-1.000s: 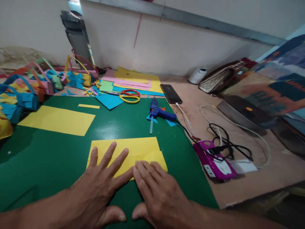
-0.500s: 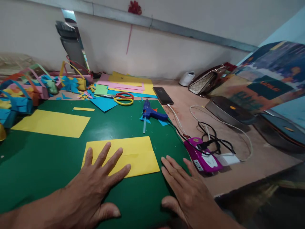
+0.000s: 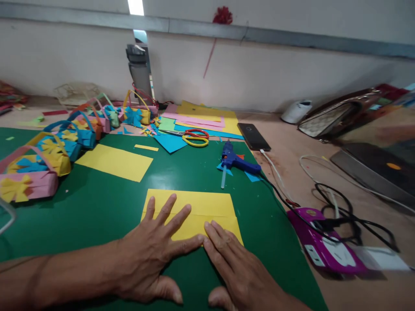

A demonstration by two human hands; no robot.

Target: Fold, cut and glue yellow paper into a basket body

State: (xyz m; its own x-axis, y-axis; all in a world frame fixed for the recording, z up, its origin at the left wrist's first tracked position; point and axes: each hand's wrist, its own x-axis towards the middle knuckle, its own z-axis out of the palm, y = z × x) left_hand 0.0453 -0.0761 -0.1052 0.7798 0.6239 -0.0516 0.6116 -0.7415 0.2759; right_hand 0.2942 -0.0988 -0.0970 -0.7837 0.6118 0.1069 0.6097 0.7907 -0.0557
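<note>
A folded sheet of yellow paper [image 3: 194,201] lies flat on the green mat [image 3: 106,224] in front of me, with a crease running across its middle. My left hand [image 3: 152,250] rests on the sheet's left and lower part, its fingers spread. Just to the right, my right hand [image 3: 238,265] lies flat on the lower edge, fingers stretched out and thumb apart. Its fingertips meet the left forefinger's tip. Both hands cover parts of the lower edge.
Beyond the sheet lie a blue glue gun [image 3: 238,162], scissors [image 3: 196,137] and a phone [image 3: 253,136]. Small paper baskets [image 3: 30,185] line the left, near another yellow sheet [image 3: 115,163]. A purple extension socket [image 3: 327,242] with tangled cords sits at right; a paper stack [image 3: 207,114] lies at the back.
My right hand has moved left from beside the sheet onto its lower edge. The left hand stays spread on the paper. The view has turned left, showing more paper baskets.
</note>
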